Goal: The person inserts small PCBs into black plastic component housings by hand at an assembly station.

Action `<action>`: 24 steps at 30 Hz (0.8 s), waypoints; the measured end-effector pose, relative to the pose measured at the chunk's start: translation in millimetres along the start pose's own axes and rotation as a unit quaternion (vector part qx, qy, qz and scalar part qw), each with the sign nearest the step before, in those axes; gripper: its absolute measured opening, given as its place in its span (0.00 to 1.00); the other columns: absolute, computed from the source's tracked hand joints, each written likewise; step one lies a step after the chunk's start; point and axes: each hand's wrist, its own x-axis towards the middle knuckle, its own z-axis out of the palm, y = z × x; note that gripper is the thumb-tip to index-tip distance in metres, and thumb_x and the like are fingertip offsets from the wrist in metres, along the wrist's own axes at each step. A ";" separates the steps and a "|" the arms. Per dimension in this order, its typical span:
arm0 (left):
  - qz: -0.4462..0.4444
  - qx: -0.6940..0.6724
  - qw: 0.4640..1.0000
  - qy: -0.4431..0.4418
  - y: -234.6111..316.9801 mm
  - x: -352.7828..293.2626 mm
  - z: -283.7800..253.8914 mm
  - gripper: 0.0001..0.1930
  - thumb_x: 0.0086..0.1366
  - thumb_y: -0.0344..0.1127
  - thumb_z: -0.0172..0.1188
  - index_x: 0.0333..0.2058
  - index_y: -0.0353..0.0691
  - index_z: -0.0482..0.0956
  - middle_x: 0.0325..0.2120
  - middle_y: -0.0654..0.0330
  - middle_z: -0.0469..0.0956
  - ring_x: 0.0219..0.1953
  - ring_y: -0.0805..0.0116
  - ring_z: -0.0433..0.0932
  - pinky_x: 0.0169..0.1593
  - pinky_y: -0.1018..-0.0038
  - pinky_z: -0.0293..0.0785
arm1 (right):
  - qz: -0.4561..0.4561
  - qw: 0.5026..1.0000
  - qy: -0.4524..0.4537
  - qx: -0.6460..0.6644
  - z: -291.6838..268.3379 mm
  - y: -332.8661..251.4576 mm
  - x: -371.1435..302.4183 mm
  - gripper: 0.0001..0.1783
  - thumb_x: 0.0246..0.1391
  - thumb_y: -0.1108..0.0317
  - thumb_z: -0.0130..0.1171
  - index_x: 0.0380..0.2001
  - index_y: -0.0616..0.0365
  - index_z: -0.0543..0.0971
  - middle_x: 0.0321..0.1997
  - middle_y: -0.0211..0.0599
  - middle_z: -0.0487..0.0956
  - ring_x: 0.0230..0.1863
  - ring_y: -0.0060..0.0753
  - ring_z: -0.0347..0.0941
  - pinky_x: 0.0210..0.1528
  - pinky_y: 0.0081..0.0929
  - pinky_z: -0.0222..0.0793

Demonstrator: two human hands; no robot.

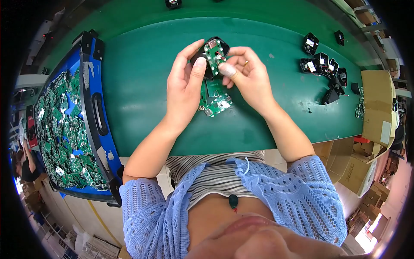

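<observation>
Above the green tabletop (142,95), the left hand (183,86) grips a black casing (224,46), and the right hand (250,75) pinches a green circuit board (214,56) over its opening. A blue crate (108,139) at left holds heaped boards (64,129); at right, white parts (311,66) sit inside some black shells (310,50).

We see a light blue knit cardigan (297,194) with rows of openwork holes, short sleeves (144,194) and a pale tie cord (247,166). Beneath it we find a dark-and-light striped top (211,183), plus a dark green pendant (233,201) with red beads (236,210). The right hand (250,80) wears a ring (246,63) (gold-coloured, as far as we can tell).
</observation>
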 end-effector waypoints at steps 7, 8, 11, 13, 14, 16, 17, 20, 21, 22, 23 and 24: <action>0.074 0.080 0.994 -0.018 -4.4 0.0 -1.2 0.17 0.62 0.30 0.48 0.50 0.35 0.64 0.40 0.59 0.68 0.43 0.71 0.69 0.48 0.78 0.65 | 0.029 0.995 0.017 0.091 4.2 -5.3 0.5 0.19 0.44 0.75 0.60 0.39 0.61 0.63 0.25 0.31 0.71 0.23 0.17 0.68 0.20 0.13 0.63; 0.059 0.098 0.993 -0.017 -3.9 1.5 -4.1 0.16 0.62 0.30 0.48 0.49 0.35 0.66 0.39 0.59 0.68 0.43 0.71 0.69 0.48 0.78 0.66 | 0.021 0.999 0.024 0.043 0.7 -6.8 -0.3 0.17 0.46 0.75 0.58 0.39 0.60 0.64 0.27 0.32 0.72 0.24 0.17 0.68 0.21 0.12 0.63; 0.049 0.167 0.984 -0.026 -3.2 5.5 -16.4 0.15 0.62 0.30 0.49 0.48 0.35 0.68 0.38 0.59 0.69 0.42 0.72 0.69 0.46 0.79 0.66 | -0.010 0.999 0.037 -0.015 -5.9 -15.0 -0.7 0.14 0.48 0.76 0.55 0.37 0.57 0.65 0.28 0.31 0.72 0.24 0.17 0.67 0.22 0.13 0.62; 0.057 0.263 0.962 -0.053 -0.2 8.7 -19.6 0.14 0.62 0.30 0.49 0.47 0.35 0.69 0.36 0.58 0.72 0.40 0.74 0.70 0.44 0.80 0.67 | -0.002 0.997 0.003 0.073 -9.6 -19.5 0.4 0.13 0.48 0.77 0.54 0.37 0.58 0.64 0.26 0.30 0.71 0.24 0.16 0.67 0.23 0.12 0.62; -0.036 0.126 0.990 -0.053 3.0 5.8 -16.3 0.14 0.62 0.32 0.49 0.46 0.35 0.69 0.33 0.60 0.74 0.36 0.75 0.72 0.41 0.80 0.69 | 0.003 0.994 -0.018 0.104 -9.9 -18.1 -0.8 0.12 0.49 0.78 0.53 0.36 0.58 0.64 0.27 0.30 0.72 0.24 0.15 0.66 0.24 0.12 0.62; -0.120 0.042 0.990 -0.063 4.4 9.3 -19.0 0.14 0.62 0.32 0.50 0.45 0.35 0.69 0.32 0.62 0.74 0.35 0.76 0.72 0.39 0.80 0.69 | -0.016 0.997 -0.022 0.072 -7.3 -20.3 -4.3 0.11 0.49 0.78 0.53 0.35 0.58 0.65 0.27 0.30 0.72 0.24 0.15 0.66 0.25 0.12 0.62; -0.202 -0.043 0.976 -0.073 4.5 11.5 -21.6 0.14 0.61 0.33 0.51 0.45 0.35 0.69 0.32 0.63 0.74 0.33 0.77 0.72 0.37 0.81 0.70 | -0.035 0.998 -0.026 0.041 -6.2 -21.0 -6.1 0.10 0.49 0.79 0.53 0.35 0.59 0.65 0.28 0.30 0.72 0.24 0.15 0.66 0.25 0.12 0.62; -0.272 -0.096 0.953 -0.095 7.1 15.0 -24.3 0.13 0.59 0.34 0.55 0.41 0.36 0.70 0.31 0.64 0.74 0.33 0.78 0.73 0.34 0.81 0.71 | -0.133 0.987 -0.053 -0.078 0.6 -18.5 -14.7 0.08 0.48 0.79 0.53 0.34 0.60 0.69 0.29 0.31 0.72 0.26 0.17 0.68 0.26 0.15 0.65; -0.303 -0.106 0.942 -0.096 7.7 14.8 -23.4 0.12 0.58 0.35 0.56 0.39 0.36 0.71 0.30 0.64 0.74 0.33 0.78 0.73 0.33 0.81 0.71 | -0.181 0.974 -0.065 -0.123 3.9 -18.8 -17.0 0.08 0.48 0.80 0.53 0.34 0.60 0.71 0.29 0.31 0.73 0.27 0.17 0.69 0.26 0.16 0.66; -0.277 -0.135 0.947 -0.090 6.9 13.7 -23.4 0.12 0.57 0.34 0.57 0.38 0.37 0.70 0.31 0.64 0.74 0.32 0.77 0.73 0.34 0.80 0.73 | -0.179 0.974 -0.064 -0.123 4.9 -18.2 -16.8 0.08 0.48 0.80 0.53 0.34 0.60 0.71 0.29 0.31 0.73 0.27 0.17 0.69 0.26 0.16 0.66; -0.279 -0.135 0.946 -0.091 7.2 14.1 -23.0 0.12 0.57 0.34 0.57 0.38 0.37 0.70 0.31 0.64 0.74 0.32 0.77 0.73 0.34 0.80 0.73 | -0.196 0.964 -0.056 -0.169 5.4 -17.2 -16.1 0.10 0.47 0.77 0.54 0.35 0.58 0.72 0.29 0.31 0.73 0.26 0.21 0.70 0.26 0.19 0.66; -0.266 -0.146 0.949 -0.084 8.6 14.9 -23.4 0.12 0.57 0.33 0.57 0.38 0.37 0.69 0.31 0.63 0.74 0.33 0.76 0.74 0.35 0.80 0.74 | -0.213 0.952 -0.049 -0.213 6.3 -15.8 -14.6 0.11 0.46 0.75 0.56 0.36 0.56 0.73 0.29 0.30 0.73 0.25 0.26 0.70 0.26 0.21 0.67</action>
